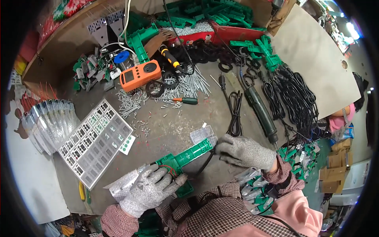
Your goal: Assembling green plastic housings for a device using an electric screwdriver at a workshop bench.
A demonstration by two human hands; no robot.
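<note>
A green plastic tool housing half (188,155) lies open side up in front of me, with thin red wires (170,169) at its wide end. My left hand (149,190), in a grey knit glove, is closed over that wide end and steadies it. A clear plastic bag (121,187) lies beside the left hand, partly beneath it. At the narrow end, my gloved right hand (248,152) has its fingers curled in around a black cable (205,162); the fingertips are partly hidden. Just beyond the housing lies a small sticker sheet (200,135).
An orange meter (140,75), loose screws (132,98) and a screwdriver (185,100) lie farther back. A large label sheet (96,144) is at left. A dark green electric screwdriver (261,114) hangs at right, near bundled black cords (296,94). Green housings (233,15) fill the back.
</note>
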